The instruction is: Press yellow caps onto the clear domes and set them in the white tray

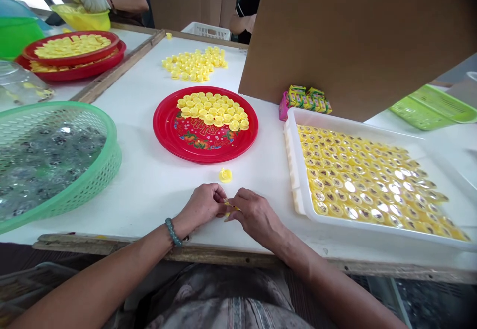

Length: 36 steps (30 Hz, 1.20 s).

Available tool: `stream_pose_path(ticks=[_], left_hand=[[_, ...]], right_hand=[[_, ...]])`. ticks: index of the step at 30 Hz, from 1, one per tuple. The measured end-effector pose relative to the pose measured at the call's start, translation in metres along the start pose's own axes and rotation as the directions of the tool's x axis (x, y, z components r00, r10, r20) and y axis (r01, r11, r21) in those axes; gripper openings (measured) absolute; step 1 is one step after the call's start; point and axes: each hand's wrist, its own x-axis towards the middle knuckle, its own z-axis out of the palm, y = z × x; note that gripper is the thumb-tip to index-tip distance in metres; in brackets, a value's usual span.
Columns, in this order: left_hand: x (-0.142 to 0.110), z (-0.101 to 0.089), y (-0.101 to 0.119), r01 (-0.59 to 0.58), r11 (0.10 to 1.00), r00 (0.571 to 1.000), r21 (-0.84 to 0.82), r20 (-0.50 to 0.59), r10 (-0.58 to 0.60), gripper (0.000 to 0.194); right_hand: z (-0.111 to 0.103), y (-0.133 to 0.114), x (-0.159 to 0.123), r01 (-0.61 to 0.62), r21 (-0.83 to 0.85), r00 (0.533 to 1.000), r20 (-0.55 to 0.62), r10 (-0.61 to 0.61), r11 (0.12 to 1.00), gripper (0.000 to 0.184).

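Close together over the front of the white table, my left hand (204, 203) and my right hand (250, 210) pinch one small yellow plastic piece (231, 206) between their fingertips. Most of that piece is hidden by the fingers. Just beyond them a single yellow piece (225, 175) lies on the table. Farther back, a red plate (204, 154) with a printed fruit pattern carries many small yellow cup-like pieces (214, 108) on its far half. To the right stands a white tray (303, 180) with rows of yellow pieces (357, 185) under shiny clear tops.
At the left, a green basket (112, 140) holds clear plastic parts. More yellow pieces (196, 63) lie in a heap behind the plate. Stacked red trays (115, 45) stand back left. A cardboard sheet (335, 36) rises behind small colourful boxes (307, 100). A co-worker's gloved hand (95, 2) is over a yellow bowl.
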Motion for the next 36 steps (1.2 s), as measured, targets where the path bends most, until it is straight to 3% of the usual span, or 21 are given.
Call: stream_pose_path(ticks=[4,8,10,13,16,22,26,30,33,36], left_hand=[[-0.002,-0.008,0.007,-0.095,0.993,0.995,0.069,-0.035,0.098,0.02],[-0.009,-0.038,0.013,-0.169,0.981,0.974,0.099,-0.138,0.181,0.021],[-0.015,-0.055,0.012,-0.153,0.978,0.967,0.139,-0.184,0.178,0.019],[-0.025,-0.071,0.001,-0.085,0.973,0.964,0.215,-0.23,0.135,0.014],[-0.032,-0.077,-0.014,-0.04,0.983,0.957,0.178,-0.276,0.088,0.015],[-0.037,-0.081,-0.032,-0.001,0.994,0.926,0.113,-0.376,0.044,0.023],[-0.042,-0.082,-0.03,0.004,0.993,0.938,0.115,-0.344,0.036,0.023],[-0.052,-0.076,-0.019,-0.031,0.994,0.967,0.102,-0.247,0.056,0.023],[-0.057,-0.064,-0.008,-0.039,0.996,0.993,-0.084,-0.117,0.029,0.029],[-0.055,-0.047,0.0,-0.049,0.953,0.998,-0.3,-0.038,0.04,0.033]], right_hand=[[-0.005,0.013,-0.001,-0.011,-0.049,0.999,-0.05,0.008,0.999,0.009],[-0.011,0.017,-0.004,-0.092,-0.186,0.971,-0.234,0.047,0.978,0.022],[-0.011,0.005,-0.003,-0.049,-0.148,0.959,-0.282,0.006,0.988,0.026],[-0.002,-0.025,0.006,0.206,0.03,0.964,-0.18,-0.197,0.978,0.023],[0.015,-0.055,0.023,0.388,0.116,0.921,-0.022,-0.388,0.914,0.023],[0.047,-0.069,0.047,0.444,0.007,0.891,0.102,-0.442,0.896,0.012],[0.047,-0.063,0.042,0.339,0.066,0.935,0.086,-0.344,0.938,0.011],[0.035,-0.051,0.029,0.192,0.228,0.981,-0.04,-0.188,0.955,0.033],[0.025,-0.041,0.017,0.163,0.292,0.979,-0.163,-0.119,0.942,0.042],[0.02,-0.032,0.006,0.167,0.254,0.953,-0.29,-0.09,0.953,0.045]])
